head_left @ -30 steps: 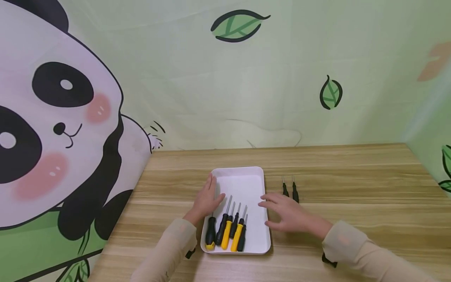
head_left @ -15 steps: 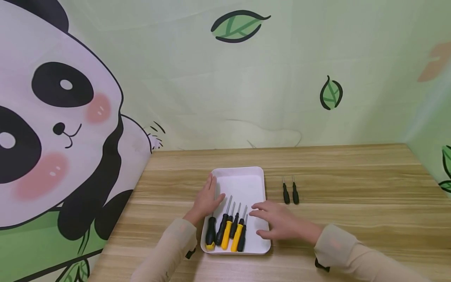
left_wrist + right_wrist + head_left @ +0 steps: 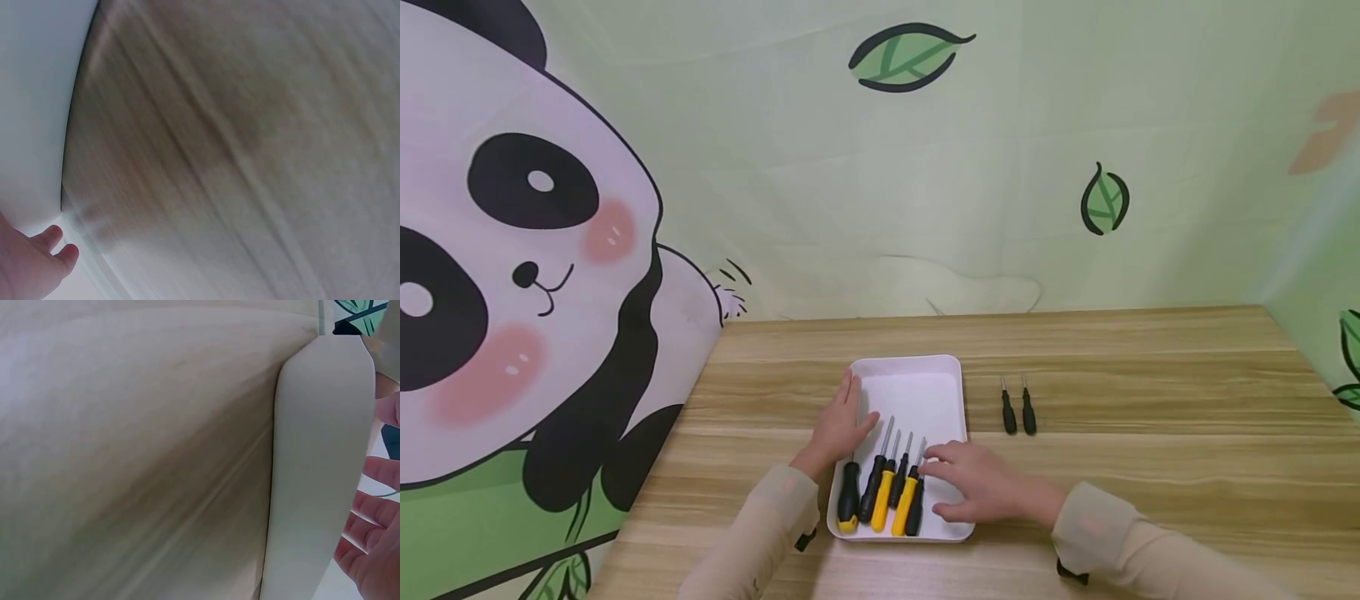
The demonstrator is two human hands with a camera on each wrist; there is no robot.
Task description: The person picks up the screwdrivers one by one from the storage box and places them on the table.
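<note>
A white tray (image 3: 917, 390) lies on the table with several screwdrivers in its near left part. My left hand (image 3: 837, 429) rests along the tray's left rim, fingers straight, thumb reaching over the inside. Under it, a large black screwdriver with a yellow-ended handle (image 3: 847, 500) has its shaft partly hidden. My right hand (image 3: 981, 485) reaches over the right rim with spread, slightly bent fingers, holding nothing. Its fingertips overlap the tip of a small black screwdriver (image 3: 914, 512), beside a yellow-handled screwdriver (image 3: 905, 507). In the right wrist view, the right fingers (image 3: 375, 509) show beyond the tray's outer wall.
Two small black screwdrivers (image 3: 1008, 415) (image 3: 1028, 415) lie side by side on the wooden table (image 3: 1150, 400), right of the tray. A printed cloth (image 3: 790, 167) with a panda and leaves hangs behind the table and along its sides.
My right hand has moved left and toward me, from beside the two loose screwdrivers to over the tray, uncovering their handles. The left hand and the tray have stayed in place.
</note>
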